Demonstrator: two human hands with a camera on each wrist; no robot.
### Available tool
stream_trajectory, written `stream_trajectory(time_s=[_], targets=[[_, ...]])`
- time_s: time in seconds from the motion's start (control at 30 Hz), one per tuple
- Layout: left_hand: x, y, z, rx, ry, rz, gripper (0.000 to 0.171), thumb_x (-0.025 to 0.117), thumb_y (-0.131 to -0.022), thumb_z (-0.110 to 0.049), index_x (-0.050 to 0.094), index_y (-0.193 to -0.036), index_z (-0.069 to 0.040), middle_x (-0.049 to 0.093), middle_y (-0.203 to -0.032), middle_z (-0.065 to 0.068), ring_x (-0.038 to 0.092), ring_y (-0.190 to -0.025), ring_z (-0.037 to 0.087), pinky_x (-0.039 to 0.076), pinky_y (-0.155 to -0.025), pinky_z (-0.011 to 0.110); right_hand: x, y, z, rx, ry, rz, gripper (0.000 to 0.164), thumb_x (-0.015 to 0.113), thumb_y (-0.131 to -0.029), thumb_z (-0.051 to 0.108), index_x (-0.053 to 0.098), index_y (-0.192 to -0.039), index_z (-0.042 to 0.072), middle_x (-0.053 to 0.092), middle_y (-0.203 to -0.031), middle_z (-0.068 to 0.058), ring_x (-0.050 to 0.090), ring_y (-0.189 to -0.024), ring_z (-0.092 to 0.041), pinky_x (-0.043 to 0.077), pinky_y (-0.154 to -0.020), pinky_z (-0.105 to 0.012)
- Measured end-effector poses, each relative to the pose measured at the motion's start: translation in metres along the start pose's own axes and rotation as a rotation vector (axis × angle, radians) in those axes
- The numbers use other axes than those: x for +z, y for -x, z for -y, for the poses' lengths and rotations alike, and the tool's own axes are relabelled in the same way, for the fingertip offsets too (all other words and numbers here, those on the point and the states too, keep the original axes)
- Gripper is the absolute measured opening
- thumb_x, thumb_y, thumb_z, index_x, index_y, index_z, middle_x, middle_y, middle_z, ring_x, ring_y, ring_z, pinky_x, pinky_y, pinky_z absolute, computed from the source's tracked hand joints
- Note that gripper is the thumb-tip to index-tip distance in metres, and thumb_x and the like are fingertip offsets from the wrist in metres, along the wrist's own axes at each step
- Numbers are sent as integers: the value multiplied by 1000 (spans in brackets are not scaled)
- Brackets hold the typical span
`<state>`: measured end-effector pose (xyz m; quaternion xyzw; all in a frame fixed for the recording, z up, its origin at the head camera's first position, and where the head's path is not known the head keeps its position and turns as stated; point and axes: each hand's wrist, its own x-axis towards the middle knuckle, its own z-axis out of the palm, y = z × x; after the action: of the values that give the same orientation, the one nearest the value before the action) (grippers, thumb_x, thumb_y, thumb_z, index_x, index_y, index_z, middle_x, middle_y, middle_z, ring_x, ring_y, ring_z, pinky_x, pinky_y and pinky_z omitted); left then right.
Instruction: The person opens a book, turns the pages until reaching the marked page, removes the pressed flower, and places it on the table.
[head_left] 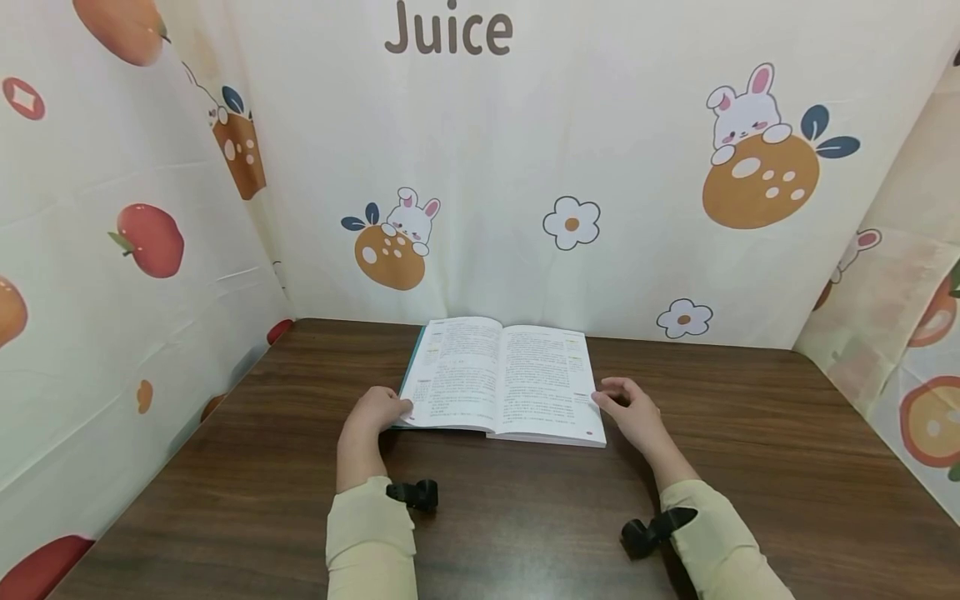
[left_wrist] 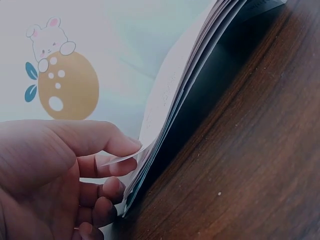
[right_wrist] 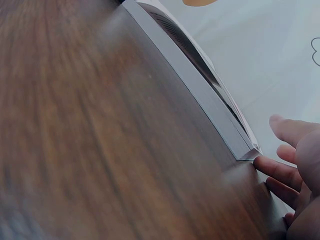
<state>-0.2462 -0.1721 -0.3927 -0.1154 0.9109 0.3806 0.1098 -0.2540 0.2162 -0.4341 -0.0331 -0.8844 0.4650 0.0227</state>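
1. L hand — thumb & fingers pinching a page, L edge of book.
2. R hand — fingers loose by R edge (touching? can't tell).
3. Book opened on table, nr printed cloth.

Bk. txt too sm., illeg.

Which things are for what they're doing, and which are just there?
For the job:
- open book
- page, pinched by the left hand
- right hand, by the book's edge
- table, holding the book up

Just there:
- bunny-print cloth behind
- black wrist cameras
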Motion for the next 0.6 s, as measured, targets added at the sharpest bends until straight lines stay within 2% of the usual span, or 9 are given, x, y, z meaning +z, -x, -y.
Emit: stream_trajectory(time_s=[0.27,0.6], targets=[[0,1,-2,2,-4,-3,21,55,-87,-20,61,-81,0,53,-75,10,48,-72,23,38,-61,32,0,0,1,10,6,1,53,58,-88,43,47,-126,7,53,-123,-16,36,-123,-35,24,-97,-58],[3,1,-3,-8,-47,-24,19,58,-86,-19,60,-81,-1,54,-75,11,48,-70,22,38,-59,31,0,0,0,8,12,7,54,58,-88,44,47,-126,7,53,-123,-16,38,-121,-34,26,-95,-58]])
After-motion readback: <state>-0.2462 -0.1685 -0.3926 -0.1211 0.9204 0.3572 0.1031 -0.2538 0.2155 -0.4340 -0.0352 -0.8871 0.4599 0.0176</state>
